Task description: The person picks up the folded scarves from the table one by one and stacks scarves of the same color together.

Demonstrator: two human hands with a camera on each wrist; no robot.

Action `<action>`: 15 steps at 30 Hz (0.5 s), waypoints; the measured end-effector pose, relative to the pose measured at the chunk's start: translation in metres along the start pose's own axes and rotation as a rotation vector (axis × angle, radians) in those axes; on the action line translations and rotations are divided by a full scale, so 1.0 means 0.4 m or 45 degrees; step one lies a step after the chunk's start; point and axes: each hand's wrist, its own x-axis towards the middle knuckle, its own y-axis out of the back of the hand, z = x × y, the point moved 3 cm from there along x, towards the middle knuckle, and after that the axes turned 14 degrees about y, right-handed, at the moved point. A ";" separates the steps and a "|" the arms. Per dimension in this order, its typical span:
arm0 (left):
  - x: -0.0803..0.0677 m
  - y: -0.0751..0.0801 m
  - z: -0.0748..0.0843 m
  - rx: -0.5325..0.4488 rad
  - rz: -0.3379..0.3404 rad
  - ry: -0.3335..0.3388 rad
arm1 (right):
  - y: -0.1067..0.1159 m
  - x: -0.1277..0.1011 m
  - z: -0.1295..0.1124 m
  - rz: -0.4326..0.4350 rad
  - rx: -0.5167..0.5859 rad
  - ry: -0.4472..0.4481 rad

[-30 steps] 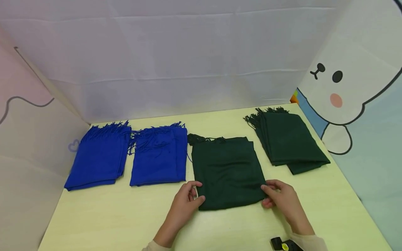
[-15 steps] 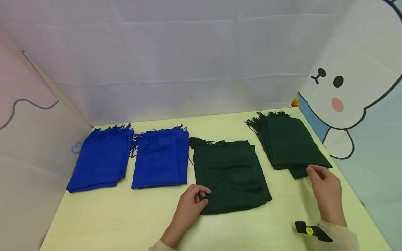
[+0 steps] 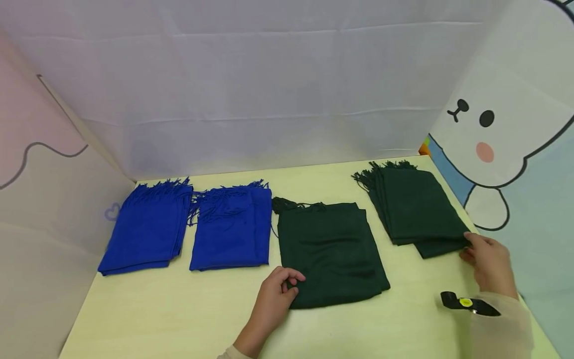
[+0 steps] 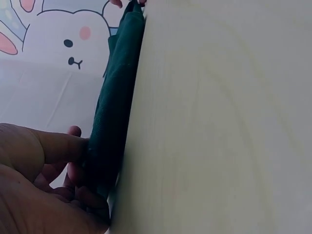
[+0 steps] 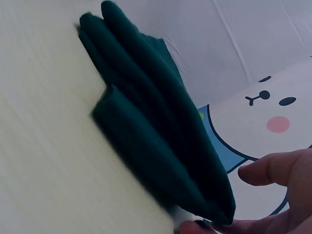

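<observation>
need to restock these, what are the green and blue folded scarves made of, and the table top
The green scarves and blue scarves look like soft woven fabric, perhaps a wool or acrylic blend: matte, no sheen, limp folds, twisted fringe at the far ends. The exact fibre cannot be told. The table looks like smooth pale yellow laminate or painted board, with a faint grain-like streak in the wrist views.

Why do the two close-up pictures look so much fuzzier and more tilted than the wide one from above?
Head view: even, soft light, faint shadows, all four folded scarves sharp. Left wrist view: the left hand fills the corner, soft, and the green scarf and table stand tilted on edge. Right wrist view: the other green scarf is smeared along its near edge; the right hand is blurred.
</observation>
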 end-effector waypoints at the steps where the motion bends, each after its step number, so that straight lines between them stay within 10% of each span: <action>1: 0.000 0.000 0.001 -0.002 0.004 -0.006 | 0.000 0.004 0.003 0.013 0.071 -0.013; 15: 0.027 -0.009 0.040 -0.059 0.143 0.006 | -0.028 0.016 0.004 0.057 0.345 -0.025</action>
